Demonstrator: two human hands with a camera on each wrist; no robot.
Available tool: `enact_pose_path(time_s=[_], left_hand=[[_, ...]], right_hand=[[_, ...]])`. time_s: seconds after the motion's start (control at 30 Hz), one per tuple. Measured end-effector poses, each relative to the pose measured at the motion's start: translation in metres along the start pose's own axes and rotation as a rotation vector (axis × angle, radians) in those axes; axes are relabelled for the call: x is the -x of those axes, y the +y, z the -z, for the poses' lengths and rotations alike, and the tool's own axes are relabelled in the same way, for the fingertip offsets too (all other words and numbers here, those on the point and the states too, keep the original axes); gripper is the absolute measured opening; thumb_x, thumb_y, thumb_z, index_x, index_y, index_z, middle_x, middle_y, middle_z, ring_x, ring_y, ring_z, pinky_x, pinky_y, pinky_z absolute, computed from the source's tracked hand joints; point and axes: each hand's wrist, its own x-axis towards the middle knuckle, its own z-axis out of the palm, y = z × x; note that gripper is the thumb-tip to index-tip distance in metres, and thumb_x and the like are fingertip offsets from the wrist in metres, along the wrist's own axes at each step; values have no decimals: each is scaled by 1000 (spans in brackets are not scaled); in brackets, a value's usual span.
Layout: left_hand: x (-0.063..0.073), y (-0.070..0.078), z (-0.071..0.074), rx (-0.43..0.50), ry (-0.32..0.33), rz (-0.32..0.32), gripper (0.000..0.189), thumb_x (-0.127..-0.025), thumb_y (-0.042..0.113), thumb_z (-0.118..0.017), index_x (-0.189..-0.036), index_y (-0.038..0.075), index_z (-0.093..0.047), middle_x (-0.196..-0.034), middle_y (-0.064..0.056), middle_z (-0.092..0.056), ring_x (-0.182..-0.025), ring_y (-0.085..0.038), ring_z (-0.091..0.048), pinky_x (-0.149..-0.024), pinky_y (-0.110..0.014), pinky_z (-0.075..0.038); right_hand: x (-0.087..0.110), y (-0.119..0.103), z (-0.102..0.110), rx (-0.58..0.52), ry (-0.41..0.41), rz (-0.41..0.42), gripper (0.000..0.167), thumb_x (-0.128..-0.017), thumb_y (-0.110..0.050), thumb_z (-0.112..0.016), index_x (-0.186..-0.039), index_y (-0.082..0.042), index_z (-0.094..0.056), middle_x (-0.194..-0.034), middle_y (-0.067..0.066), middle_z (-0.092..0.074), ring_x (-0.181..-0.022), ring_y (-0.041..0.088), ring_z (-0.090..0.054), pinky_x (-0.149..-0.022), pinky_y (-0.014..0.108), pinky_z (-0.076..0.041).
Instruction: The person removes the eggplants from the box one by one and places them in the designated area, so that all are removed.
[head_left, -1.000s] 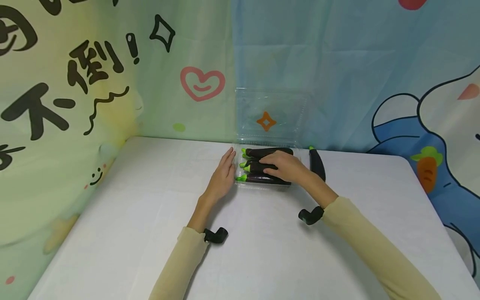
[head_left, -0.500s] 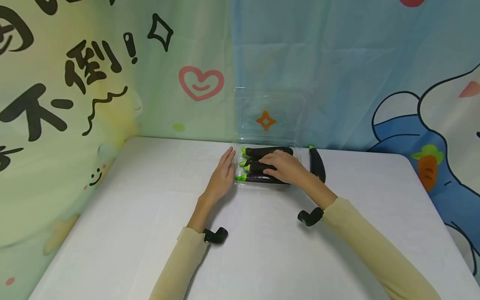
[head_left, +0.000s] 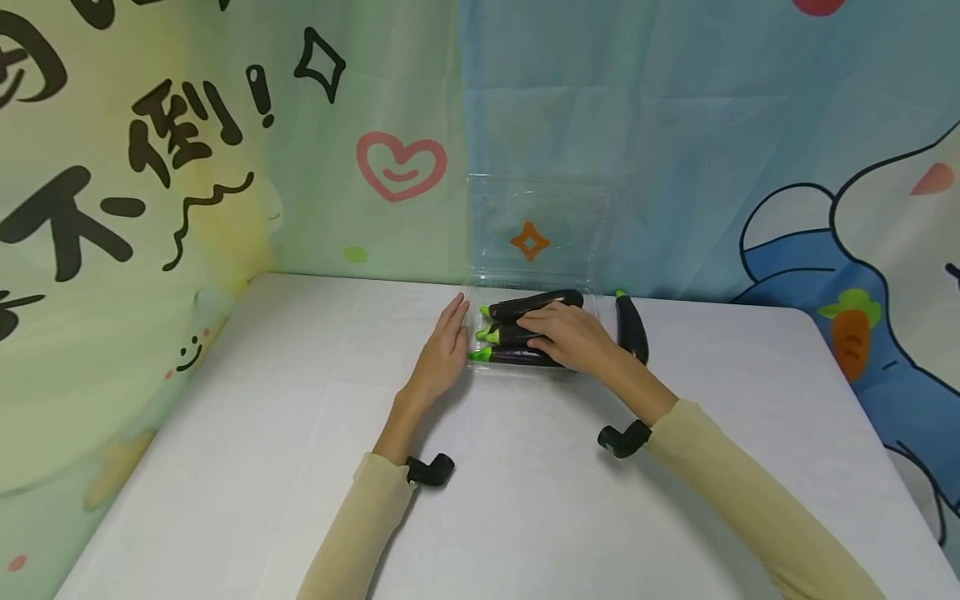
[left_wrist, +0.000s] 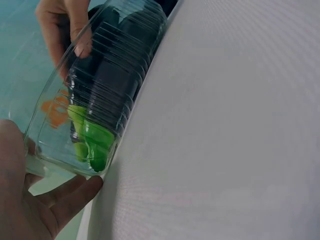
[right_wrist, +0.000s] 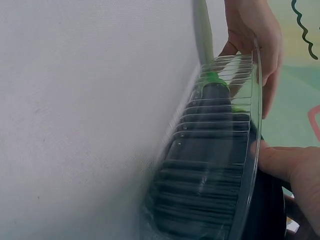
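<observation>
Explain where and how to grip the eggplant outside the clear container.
Probably mid-length, from above and the right: the loose eggplant is long and slim, lies with its green tip at the far end, and has the container on its left and white tabletop on its right.

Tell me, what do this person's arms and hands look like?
The left hand and right hand are bare human hands, without gloves. Plain, long, pale-yellow fabric sleeves stop short of both. A small, black, elbow-shaped device juts from each sleeve's end; no cable is visible.
</observation>
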Motion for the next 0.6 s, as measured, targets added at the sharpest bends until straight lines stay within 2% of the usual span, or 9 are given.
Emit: enact_pose_path(time_s=[0.23, 0.43, 0.6], left_hand=[[-1, 0, 1, 4, -1, 2, 49, -104, 17, -31, -151, 3, -32, -162, -4, -23, -150, -20, -23, -121, -40, -24], [-1, 0, 0, 6, 1, 4, 49, -103, 15, -32, -151, 3, -31, -162, -5, -23, -149, -20, -24, -121, -40, -25], [-1, -1, 0, 3, -3, -1, 49, -103, 15, -33, -151, 2, -32, -162, -3, -23, -149, -20, -24, -121, -41, -26]], right_hand=[[5, 0, 5, 12, 11, -20, 40, -91, -24, -66, -128, -9, -64, -129, 8, -65, -116, 32, -60, -94, 45, -52], [11, 0, 9, -21, 42, -23, 42, -93, -24, -64, -131, -6, -61, -132, 14, -63, -119, 35, -60, -102, 49, -47], [17, 1, 10, 9, 71, -46, 43, -94, -23, -62, -133, -5, -60, -132, 15, -62, -116, 34, -60, -98, 47, -48]])
